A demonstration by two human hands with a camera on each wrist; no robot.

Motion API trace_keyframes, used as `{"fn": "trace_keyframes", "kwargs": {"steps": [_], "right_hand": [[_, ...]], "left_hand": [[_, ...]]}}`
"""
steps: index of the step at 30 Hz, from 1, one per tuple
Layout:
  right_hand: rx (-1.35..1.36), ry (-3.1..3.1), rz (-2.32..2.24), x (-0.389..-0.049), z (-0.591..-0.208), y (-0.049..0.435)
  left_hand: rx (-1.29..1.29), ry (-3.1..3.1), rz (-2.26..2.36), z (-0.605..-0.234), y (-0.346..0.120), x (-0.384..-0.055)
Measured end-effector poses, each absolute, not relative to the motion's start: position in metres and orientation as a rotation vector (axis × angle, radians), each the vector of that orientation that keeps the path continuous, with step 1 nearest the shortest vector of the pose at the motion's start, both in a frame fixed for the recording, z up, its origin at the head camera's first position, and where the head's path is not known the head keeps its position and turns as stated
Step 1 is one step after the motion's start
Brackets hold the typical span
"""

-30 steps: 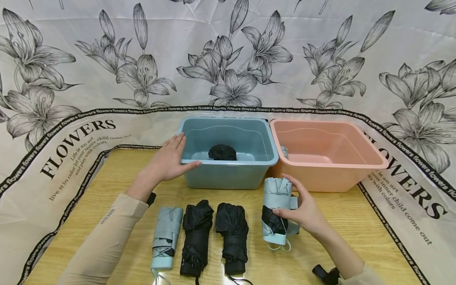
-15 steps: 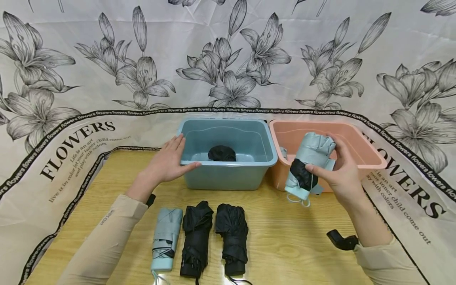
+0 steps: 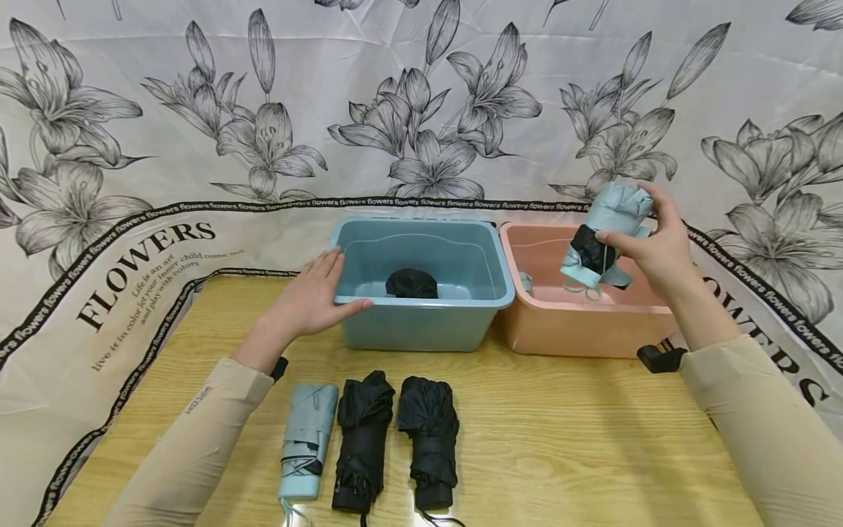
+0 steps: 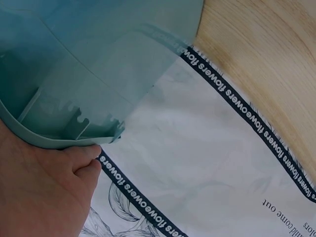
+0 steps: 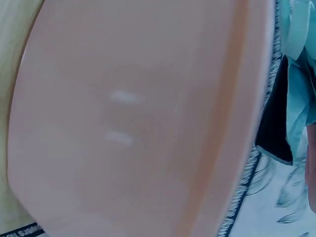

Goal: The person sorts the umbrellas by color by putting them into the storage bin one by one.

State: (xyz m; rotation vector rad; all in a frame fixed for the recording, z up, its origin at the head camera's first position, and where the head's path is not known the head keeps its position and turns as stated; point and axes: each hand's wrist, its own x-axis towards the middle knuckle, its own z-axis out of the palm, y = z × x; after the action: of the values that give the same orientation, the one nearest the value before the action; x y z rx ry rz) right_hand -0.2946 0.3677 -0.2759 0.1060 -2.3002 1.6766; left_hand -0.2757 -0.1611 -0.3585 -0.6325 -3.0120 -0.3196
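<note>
My right hand (image 3: 665,245) grips a folded light-blue umbrella (image 3: 615,212) with a black patch and a cord loop, held tilted above the pink bin (image 3: 586,329). In the right wrist view, part of that umbrella (image 5: 300,98) shows at the right edge, beside the bin's wall (image 5: 123,118). My left hand (image 3: 306,296) rests with fingers straight on the left rim of the blue bin (image 3: 421,326). The left wrist view has the hand (image 4: 44,187) touching the blue bin's rim (image 4: 54,143). A black bundle (image 3: 411,283) lies inside the blue bin.
On the wooden table (image 3: 560,432) lie a light-blue folded umbrella (image 3: 308,439) and two black ones, the middle (image 3: 364,439) and the right (image 3: 429,439). A light-blue item (image 3: 525,282) partly shows inside the pink bin. Flower-printed cloth (image 3: 421,110) hangs behind.
The right hand has lifted the light-blue umbrella from in front of the bins, up and to the right, to above the pink bin. The left hand has stayed on the blue bin.
</note>
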Motion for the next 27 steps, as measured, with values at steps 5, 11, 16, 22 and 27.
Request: {"fn": "trace_keyframes", "kwargs": {"steps": [5,11,16,22,27], "right_hand": [[-0.02,-2.526,1.456,-0.322,-0.288,0.376],[0.004,-2.682,1.351,-0.348,-0.312,0.38],[0.112,-2.84,1.24,-0.363,-0.326,0.378],[0.215,-2.992,1.173,-0.378,-0.333,0.37],[0.274,-3.108,1.152,-0.389,-0.34,0.369]], "left_hand": [[-0.623,-3.016,-0.326,-0.359,-0.162,-0.275],[-0.631,-3.009,-0.319,-0.363,-0.163,-0.274],[-0.628,-3.01,-0.33,-0.364,-0.162,-0.272],[-0.621,-3.008,-0.321,-0.364,-0.163,-0.275],[-0.62,-3.018,-0.308,-0.36,-0.163,-0.278]]}}
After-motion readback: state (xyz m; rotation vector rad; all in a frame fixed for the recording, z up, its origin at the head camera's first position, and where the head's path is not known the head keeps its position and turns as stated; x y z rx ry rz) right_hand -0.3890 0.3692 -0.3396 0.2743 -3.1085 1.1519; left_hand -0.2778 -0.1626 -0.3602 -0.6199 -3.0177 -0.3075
